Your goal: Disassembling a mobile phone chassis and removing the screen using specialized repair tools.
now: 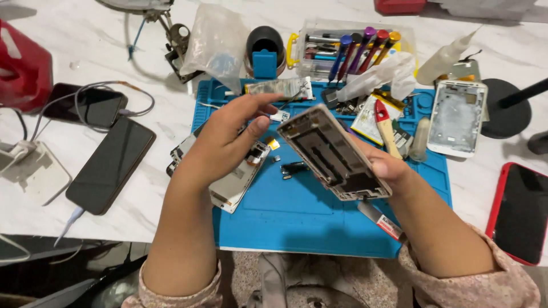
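The white marble-patterned table (142,51) runs out of view on three sides; its near edge crosses the lower left. On it lies a blue repair mat (302,219), whose front half is mostly bare and gives the only open room; its back half is crowded. The right hand (388,166) grips an opened phone frame (334,157) from beneath, tilted, held above the mat's middle. The left hand (231,137) hovers just beside the frame's upper end, thumb and forefinger drawn close, though whether they pinch anything cannot be told. Under that hand a second dismantled phone (237,182) overhangs the mat's left edge. Two dark phones (111,165) on cables lie left, a red-cased phone (522,211) right, a white phone shell (458,117) at the mat's right corner. A clear plastic bag (217,40) and a clear box of coloured-handled screwdrivers (357,51) stand behind. A small red-and-white label strip (381,221) lies near the mat's front right.
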